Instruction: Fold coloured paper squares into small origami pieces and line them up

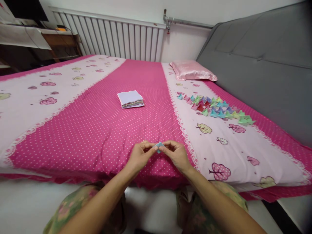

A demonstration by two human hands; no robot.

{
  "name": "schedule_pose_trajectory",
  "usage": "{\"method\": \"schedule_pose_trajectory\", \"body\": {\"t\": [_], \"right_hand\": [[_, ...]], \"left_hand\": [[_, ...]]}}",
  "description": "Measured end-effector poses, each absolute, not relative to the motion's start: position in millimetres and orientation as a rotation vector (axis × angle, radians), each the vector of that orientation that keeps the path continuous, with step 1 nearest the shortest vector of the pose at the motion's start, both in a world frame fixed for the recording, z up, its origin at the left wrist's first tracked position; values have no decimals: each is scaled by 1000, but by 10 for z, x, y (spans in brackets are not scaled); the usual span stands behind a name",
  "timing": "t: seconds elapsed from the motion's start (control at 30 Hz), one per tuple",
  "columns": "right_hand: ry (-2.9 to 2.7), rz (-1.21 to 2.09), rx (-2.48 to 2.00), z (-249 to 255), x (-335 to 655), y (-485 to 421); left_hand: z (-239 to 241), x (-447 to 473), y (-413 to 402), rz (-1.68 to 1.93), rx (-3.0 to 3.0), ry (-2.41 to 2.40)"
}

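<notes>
A small light-blue folded paper [159, 146] is pinched between both hands, just above the near edge of the bed. My left hand [143, 154] grips its left corner between thumb and fingers. On the opposite corner, the thumb and fingers of my right hand [177, 154] are closed in the same way. The paper looks like a small diamond; its finer folds are partly covered by the thumbs. Farther back lies a stack of square paper sheets [131, 98], with a pale sheet on top. Several folded paper boats [214, 106] in many colours stand grouped at the right.
A pink dotted bedspread [97, 120] with white printed bands covers the bed. A pink pillow [192, 70] rests near the grey headboard [258, 65]. Behind the bed are a white radiator [114, 35] and a pipe. At the back left stands a desk [58, 39] with a screen.
</notes>
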State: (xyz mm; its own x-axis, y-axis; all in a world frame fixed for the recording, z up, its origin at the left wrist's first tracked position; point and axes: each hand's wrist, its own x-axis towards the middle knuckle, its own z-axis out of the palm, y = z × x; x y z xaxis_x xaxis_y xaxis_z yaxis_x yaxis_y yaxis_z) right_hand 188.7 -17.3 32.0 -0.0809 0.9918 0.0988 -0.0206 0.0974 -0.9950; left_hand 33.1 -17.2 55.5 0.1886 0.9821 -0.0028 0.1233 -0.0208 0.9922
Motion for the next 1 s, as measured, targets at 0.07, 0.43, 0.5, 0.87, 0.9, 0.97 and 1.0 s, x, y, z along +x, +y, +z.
{"method": "schedule_pose_trajectory", "body": {"t": [0.07,0.43,0.5,0.87,0.9,0.97,1.0], "right_hand": [[-1334,1174,-1107,334,1888,-179],[-1132,1403,-1102,329,1844,-207],[-1131,1409,-1101,333,1845,-206],[-1283,1408,-1048,362,1889,-203],[-1271,1422,-1048,366,1887,-205],[-1259,1431,-1060,377,1883,-208],[-1256,1426,-1068,384,1883,-208]], "left_hand": [[534,328,-163,1035,1439,1174],[474,437,-213,877,1149,1091],[498,437,-222,872,1101,1089],[591,418,-256,739,1045,1040],[587,414,-256,737,1065,1039],[576,405,-254,737,1111,1040],[571,400,-252,737,1133,1044]]}}
